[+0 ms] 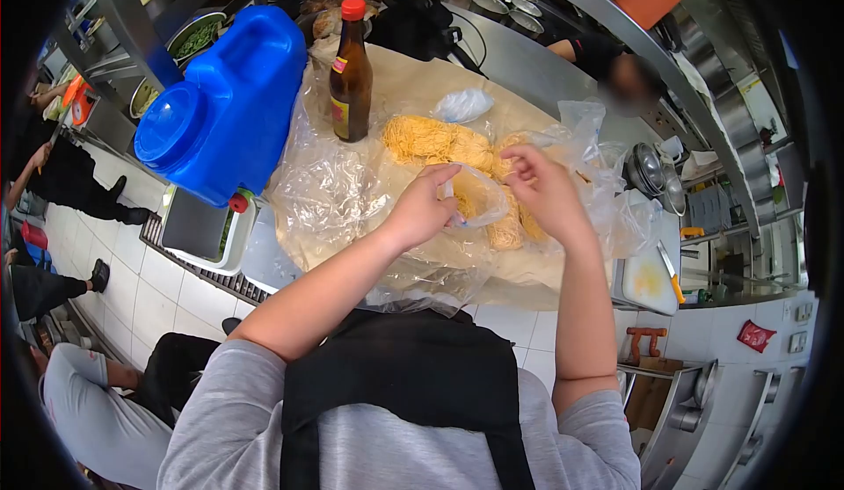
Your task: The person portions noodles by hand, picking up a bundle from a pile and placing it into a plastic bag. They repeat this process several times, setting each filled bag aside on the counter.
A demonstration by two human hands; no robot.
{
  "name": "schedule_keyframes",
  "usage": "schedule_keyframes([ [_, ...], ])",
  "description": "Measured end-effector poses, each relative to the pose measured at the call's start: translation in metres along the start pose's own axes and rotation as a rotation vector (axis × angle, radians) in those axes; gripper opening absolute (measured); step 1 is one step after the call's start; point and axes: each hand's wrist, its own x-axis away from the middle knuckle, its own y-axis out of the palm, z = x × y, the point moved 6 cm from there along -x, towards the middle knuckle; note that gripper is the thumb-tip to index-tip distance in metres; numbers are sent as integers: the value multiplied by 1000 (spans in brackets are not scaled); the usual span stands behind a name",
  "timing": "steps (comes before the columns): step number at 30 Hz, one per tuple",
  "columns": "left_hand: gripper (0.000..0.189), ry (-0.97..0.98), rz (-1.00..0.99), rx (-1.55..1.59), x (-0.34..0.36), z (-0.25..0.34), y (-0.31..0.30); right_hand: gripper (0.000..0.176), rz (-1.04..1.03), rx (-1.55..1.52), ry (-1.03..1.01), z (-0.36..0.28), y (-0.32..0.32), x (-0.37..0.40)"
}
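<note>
Yellow noodle bundles (420,138) lie on brown paper (396,70) spread over the counter. My left hand (425,206) is closed on the rim of a small clear plastic bag (482,198), whose mouth is spread open above the noodles. On the other side of that bag, my right hand (547,193) is raised with its fingers bent and apart, and nothing shows in it. A knotted white bag (464,105) rests behind the noodles. Loose clear plastic sheeting (330,196) covers the paper on the left.
A blue jerrycan (233,108) and a brown bottle with a red cap (351,81) stand at the left. At the right are metal bowls (646,169) and a knife (670,272) on a white board (646,283). Other people stand at far left, lower left and across the counter.
</note>
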Motion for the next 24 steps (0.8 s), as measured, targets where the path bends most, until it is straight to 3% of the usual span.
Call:
schedule_keyframes([
  [2, 54, 20, 8, 4, -1, 1, 2, 35, -130, 48, 100, 18, 25, -5],
  [6, 54, -6, 4, 49, 1, 6, -2, 35, -146, -112, 60, 15, 37, 3],
  [8, 55, 39, 49, 14, 0, 10, -6, 41, 61, -129, 42, 18, 18, 5],
  [9, 55, 41, 50, 17, -4, 5, -7, 41, 59, -126, 41, 25, 22, 5],
  [11, 49, 220, 121, -249, -10, 0, -10, 35, 46, 101, 220, 56, 35, 9],
  [15, 45, 248, 164, -380, 1, 35, -11, 28, -53, 80, 185, 36, 37, 6],
  [17, 47, 430, 230, -435, 18, 69, -10, 24, 128, 4, 118, 13, 19, 5],
  [21, 43, 463, 293, -439, 5, 75, -31, 23, 89, -10, 98, -1, 19, 1],
  [24, 38, 391, 230, -437, 13, 75, -36, 21, 207, -152, 2, -12, 14, 8],
])
